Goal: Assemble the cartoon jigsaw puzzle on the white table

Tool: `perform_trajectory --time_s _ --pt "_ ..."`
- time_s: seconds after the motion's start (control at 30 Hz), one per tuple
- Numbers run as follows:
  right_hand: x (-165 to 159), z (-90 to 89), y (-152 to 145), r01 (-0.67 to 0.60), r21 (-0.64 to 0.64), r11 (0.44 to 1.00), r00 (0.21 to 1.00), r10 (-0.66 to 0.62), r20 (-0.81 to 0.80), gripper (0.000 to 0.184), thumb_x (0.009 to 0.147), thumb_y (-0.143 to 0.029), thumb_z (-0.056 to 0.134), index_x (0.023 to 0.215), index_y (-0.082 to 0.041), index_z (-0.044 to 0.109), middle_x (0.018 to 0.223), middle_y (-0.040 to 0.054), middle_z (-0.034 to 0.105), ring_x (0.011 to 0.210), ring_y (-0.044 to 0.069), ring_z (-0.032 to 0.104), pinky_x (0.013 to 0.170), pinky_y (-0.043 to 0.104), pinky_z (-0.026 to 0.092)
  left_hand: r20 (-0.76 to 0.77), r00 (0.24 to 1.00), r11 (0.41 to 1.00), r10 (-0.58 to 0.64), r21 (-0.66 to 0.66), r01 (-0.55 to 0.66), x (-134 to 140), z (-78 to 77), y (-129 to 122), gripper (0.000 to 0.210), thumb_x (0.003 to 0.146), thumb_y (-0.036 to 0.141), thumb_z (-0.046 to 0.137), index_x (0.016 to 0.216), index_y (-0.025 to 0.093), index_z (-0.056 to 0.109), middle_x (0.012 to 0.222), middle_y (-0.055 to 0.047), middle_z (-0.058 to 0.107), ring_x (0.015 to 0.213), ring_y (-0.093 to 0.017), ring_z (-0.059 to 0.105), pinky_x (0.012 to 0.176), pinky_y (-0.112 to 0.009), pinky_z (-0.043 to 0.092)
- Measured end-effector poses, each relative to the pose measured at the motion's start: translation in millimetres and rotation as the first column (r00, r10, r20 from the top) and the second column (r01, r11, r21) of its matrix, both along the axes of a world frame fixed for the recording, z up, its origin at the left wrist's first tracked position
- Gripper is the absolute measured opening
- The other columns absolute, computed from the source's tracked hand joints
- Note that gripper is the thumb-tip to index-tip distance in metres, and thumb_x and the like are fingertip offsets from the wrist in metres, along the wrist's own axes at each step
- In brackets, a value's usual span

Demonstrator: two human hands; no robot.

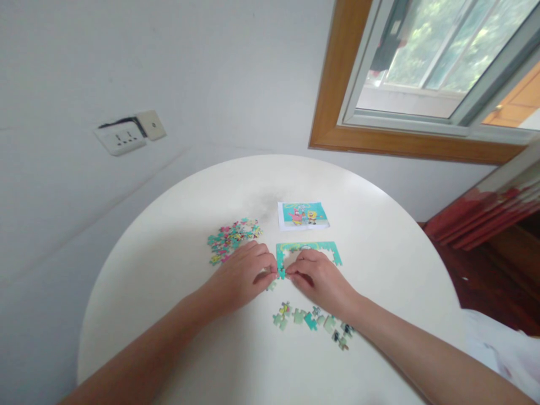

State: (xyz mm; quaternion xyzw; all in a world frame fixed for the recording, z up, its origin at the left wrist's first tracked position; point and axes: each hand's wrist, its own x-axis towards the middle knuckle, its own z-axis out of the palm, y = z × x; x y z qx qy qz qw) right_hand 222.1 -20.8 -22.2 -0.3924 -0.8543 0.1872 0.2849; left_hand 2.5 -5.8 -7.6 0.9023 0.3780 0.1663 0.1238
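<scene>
A teal jigsaw puzzle border (pixel 329 246), joined along the top and partly down both sides, lies flat on the white table. At its lower left corner is a small teal puzzle piece (pixel 281 274), with fingertips of both hands against it. My left hand (pixel 244 273) is closed in a pinch at the piece's left edge. My right hand (pixel 320 275) pinches at its right edge and covers part of the border. Just under the left fingertips lies a pale green piece (pixel 271 286). A pile of mixed puzzle pieces (pixel 230 239) sits beyond my left hand, partly hidden by it.
Behind the border lies a printed reference picture (pixel 304 216) with a pink and a yellow cartoon figure. Several loose pieces (pixel 311 321) spread nearer me, partly under my right forearm. The round white table (pixel 177 337) meets the wall, with a socket (pixel 122 138) at left and a window above.
</scene>
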Motion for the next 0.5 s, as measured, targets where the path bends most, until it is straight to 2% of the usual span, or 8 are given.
perform_trajectory --time_s 0.5 --pt "1.9 4.8 -2.9 -0.019 0.000 1.000 1.000 0.019 0.020 0.017 0.086 -0.014 0.056 0.092 -0.019 0.070 0.085 0.0058 0.064 0.082 0.017 0.059 0.078 0.031 0.047 0.027 1.000 1.000 0.009 -0.001 -0.008 -1.1 2.5 -1.7 0.006 0.086 0.018 0.054 0.083 0.020 0.059 0.085 -0.002 0.057 0.088 -0.020 0.049 0.085 -0.033 0.037"
